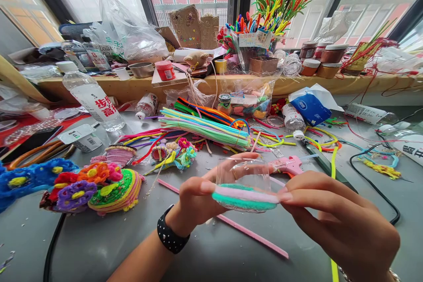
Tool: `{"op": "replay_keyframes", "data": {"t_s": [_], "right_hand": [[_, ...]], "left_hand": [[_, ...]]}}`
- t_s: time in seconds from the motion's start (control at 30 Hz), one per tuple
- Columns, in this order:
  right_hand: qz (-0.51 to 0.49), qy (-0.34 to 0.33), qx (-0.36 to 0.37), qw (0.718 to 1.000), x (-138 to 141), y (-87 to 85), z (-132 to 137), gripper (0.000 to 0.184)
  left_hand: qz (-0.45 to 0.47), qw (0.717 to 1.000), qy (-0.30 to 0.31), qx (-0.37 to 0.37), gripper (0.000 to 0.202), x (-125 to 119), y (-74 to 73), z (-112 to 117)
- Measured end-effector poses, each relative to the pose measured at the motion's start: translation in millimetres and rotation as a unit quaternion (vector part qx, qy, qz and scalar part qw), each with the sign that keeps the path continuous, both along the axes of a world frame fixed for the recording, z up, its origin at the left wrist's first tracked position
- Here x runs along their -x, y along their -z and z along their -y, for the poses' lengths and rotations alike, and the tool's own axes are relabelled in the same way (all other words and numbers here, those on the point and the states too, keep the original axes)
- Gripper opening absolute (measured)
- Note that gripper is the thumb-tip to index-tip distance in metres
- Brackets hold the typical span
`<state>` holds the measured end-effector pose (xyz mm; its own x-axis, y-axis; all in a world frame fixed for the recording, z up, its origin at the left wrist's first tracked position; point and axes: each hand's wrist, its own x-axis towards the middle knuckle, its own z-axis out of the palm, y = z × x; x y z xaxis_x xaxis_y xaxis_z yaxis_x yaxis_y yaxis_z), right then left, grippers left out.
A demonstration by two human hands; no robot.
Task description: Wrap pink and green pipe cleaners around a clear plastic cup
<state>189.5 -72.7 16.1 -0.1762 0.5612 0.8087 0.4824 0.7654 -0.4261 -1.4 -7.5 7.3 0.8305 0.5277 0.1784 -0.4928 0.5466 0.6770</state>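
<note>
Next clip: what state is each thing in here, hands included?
clear cup, held off the table between both hands, with a teal-and-pink fuzzy band around one end.
left hand, fingers closed on the cup's left side.
right hand, fingers pinching the band's right edge.
pink pipe cleaner, lying loose and straight on the table.
glue gun, lying on the table, unheld.
water bottle, capped.

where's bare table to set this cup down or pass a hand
Your left hand and right hand pinch the cup. Bare grey table lies nearest you, between the black cable and the pink pipe cleaner. A smaller patch lies right of the looped cord. The middle, around the pipe-cleaner bundle and flower pile, is crowded.
</note>
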Motion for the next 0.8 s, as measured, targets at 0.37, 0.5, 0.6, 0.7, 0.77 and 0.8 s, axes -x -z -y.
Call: {"op": "replay_keyframes", "data": {"t_s": [0.37,0.5,0.6,0.7,0.77,0.8], "right_hand": [[0.007,0.005,0.002,1.0,0.4,-0.4,-0.4,0.03],[0.014,0.009,0.005,1.0,0.2,-0.1,-0.8,0.032],[0.016,0.007,0.002,1.0,0.3,-0.9,-1.6,0.032],[0.015,0.008,0.001,1.0,0.6,-1.6,-1.4,0.031],[0.014,0.011,-0.001,1.0,0.7,-1.2,-0.8,0.031],[0.015,0.012,-0.001,1.0,0.6,-0.7,-0.6,0.031]], "left_hand": [[-0.007,1.0,-0.006,0.01,0.071,0.6,0.2,1.2],[-0.008,1.0,-0.007,0.004,0.071,0.7,0.6,1.5],[-0.005,1.0,-0.006,0.005,0.07,0.7,0.7,0.9],[-0.003,1.0,-0.001,0.004,0.07,0.5,1.1,-0.7],[-0.002,1.0,0.003,0.001,0.071,0.6,1.5,-1.6],[-0.002,1.0,0.005,0.0,0.071,0.7,1.6,-1.8]]}}
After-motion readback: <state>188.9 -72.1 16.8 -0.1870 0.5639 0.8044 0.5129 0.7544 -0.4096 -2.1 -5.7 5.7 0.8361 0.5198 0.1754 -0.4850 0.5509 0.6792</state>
